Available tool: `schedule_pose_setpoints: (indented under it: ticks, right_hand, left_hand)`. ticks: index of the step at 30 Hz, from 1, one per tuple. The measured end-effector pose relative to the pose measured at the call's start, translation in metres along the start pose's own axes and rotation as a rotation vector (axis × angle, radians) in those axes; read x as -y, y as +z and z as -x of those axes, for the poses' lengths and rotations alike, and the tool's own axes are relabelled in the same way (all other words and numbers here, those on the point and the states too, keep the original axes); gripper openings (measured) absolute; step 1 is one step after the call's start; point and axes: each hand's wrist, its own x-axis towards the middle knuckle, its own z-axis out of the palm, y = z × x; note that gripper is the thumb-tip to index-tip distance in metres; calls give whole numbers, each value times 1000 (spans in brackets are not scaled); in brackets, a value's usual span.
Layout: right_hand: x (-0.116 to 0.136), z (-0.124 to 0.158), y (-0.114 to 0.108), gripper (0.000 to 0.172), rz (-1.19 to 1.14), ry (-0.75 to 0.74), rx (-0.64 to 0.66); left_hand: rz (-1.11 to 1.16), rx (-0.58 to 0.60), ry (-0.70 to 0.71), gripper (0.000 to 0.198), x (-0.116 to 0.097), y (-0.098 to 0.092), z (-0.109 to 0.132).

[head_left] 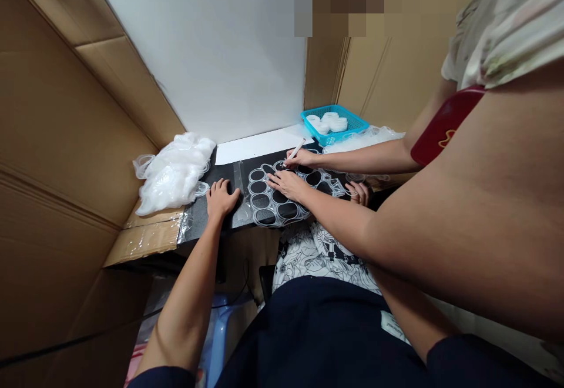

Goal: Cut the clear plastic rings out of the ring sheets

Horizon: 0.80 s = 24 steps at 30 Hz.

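Note:
My left hand (221, 200) lies on the black tabletop (215, 173) with its fingers spread, holding nothing. To its right is a clear plastic sheet (268, 200) with rows of white-edged rings. At the sheet's right end rests my right hand (359, 193), fingers slightly bent beside the plastic; the co-worker's arm partly hides it. A co-worker's hand (300, 157) holds a white pen-like tool (296, 148) with its tip at the rings. The co-worker's other hand (288, 185) presses flat on the sheet.
A pile of white, translucent plastic pieces (176, 170) sits at the left, near a taped cardboard flap (150, 235). At the back stands a blue basket (326, 139) with white ring stacks (330, 121). More clear plastic (361, 139) lies beside it. Cardboard walls (57, 111) enclose the spot.

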Motion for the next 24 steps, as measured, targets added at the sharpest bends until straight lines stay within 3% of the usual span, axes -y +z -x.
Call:
schedule_pose_setpoints:
  ticks: [13, 24]
  right_hand:
    - [-3, -3, -8, 61, 84, -75, 128]
    - [-3, -3, -9, 62, 37, -128, 98]
  left_hand:
    - [5, -2, 6, 62, 1, 0, 0]
    - [3, -3, 4, 62, 0, -1, 0]
